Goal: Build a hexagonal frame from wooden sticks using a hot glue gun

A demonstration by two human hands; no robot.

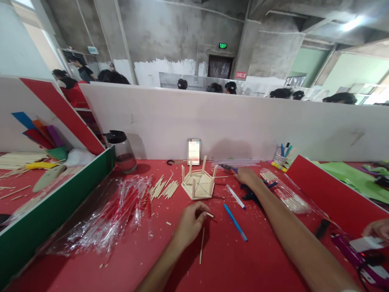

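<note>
My left hand [193, 219] is closed in a pinch on a short wooden stick [210, 215], just in front of a hexagonal stick frame [198, 185] with upright posts. Farther back on the right, my right hand [245, 177] has its fingers around the handles of pliers [227, 167], whose jaws point left. A longer wooden stick [201, 245] lies below my left hand. Small bundles of cut sticks [164, 188] rest left of the frame. Under my right forearm, a dark tool [249, 194] is partly hidden.
A white marker [236, 197] and a blue pen [236, 223] lie to the right. Crumpled clear plastic wrapping [112, 215] spreads on the left, near a jug [124, 154]. A phone [193, 151] leans against the white partition [164, 121]. Another person's hand [378, 229] shows at far right.
</note>
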